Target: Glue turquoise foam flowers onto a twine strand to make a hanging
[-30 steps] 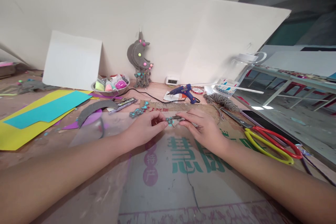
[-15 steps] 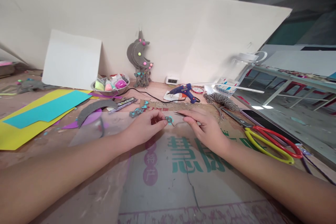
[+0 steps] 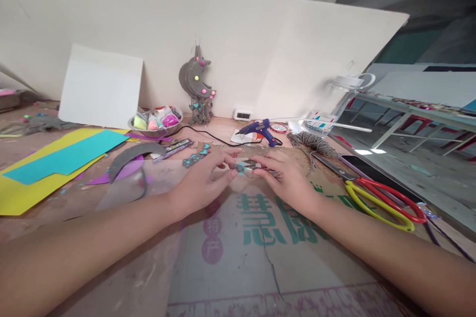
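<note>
My left hand [image 3: 208, 178] pinches a small grey and teal ornament [image 3: 241, 168] between thumb and fingertips. Closed around a small pointed metal tool [image 3: 251, 163], my right hand [image 3: 284, 176] is just to the right of it. The tool's tips meet or nearly meet the ornament; whether it is tweezers or small snips I cannot make out, as the fingers cover most of it. Behind my left hand lies a cluster of similar grey and teal pieces [image 3: 193, 158]. Both hands are above a printed cardboard sheet [image 3: 230, 267] with translucent plastic [image 3: 148, 242] at its left.
At the back stand a blue glue gun [image 3: 261, 132], a bowl of coloured clay [image 3: 136, 129] and a grey moon ornament [image 3: 195, 79]. Red-and-yellow-handled scissors [image 3: 386, 200], grey yarn [image 3: 316, 144] and a phone [image 3: 379, 178] lie right; coloured sheets [image 3: 67, 156] lie left.
My right hand has moved slightly left, bringing the tool to the ornament. The fingers of my left hand have stretched out a little more while still holding it.
</note>
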